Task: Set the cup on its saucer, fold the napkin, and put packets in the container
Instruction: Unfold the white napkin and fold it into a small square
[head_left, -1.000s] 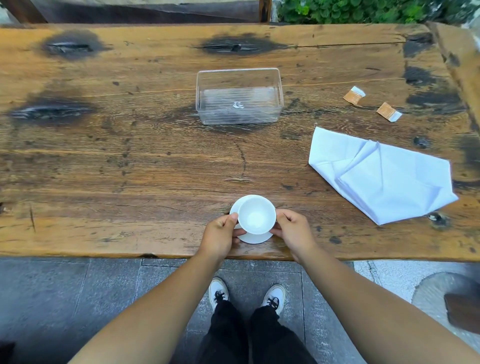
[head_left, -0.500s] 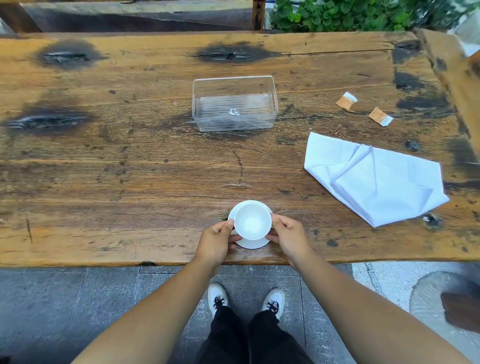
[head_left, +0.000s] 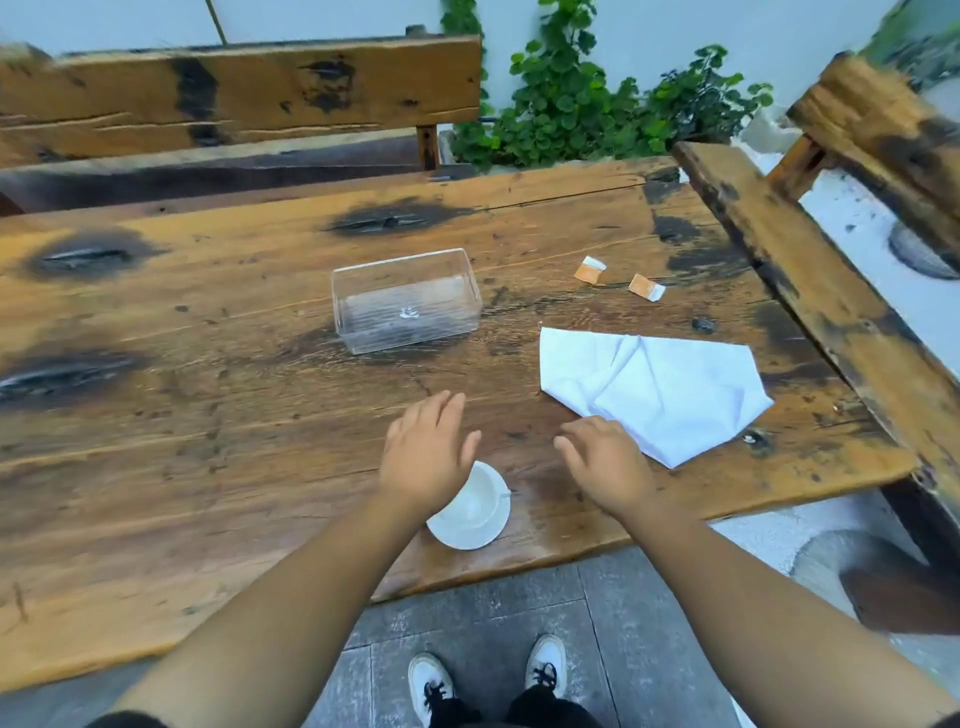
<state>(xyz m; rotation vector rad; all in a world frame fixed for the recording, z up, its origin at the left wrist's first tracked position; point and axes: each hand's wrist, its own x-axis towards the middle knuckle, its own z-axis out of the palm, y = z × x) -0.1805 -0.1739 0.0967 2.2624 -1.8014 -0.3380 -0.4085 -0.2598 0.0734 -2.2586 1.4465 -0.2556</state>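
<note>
Low centre on the surface (head_left: 208, 415): cup (head_left: 475, 501) on saucer (head_left: 467, 532). Both grips empty, left hand (head_left: 427, 457) spread, right hand (head_left: 605, 462) loosely open beside napkin (head_left: 660, 389).

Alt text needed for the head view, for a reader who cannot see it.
Two bare hands, left hand and right hand, hover open over a wooden table, above a white cup on its saucer. A crumpled white napkin, two packets and a clear container lie beyond.
</note>
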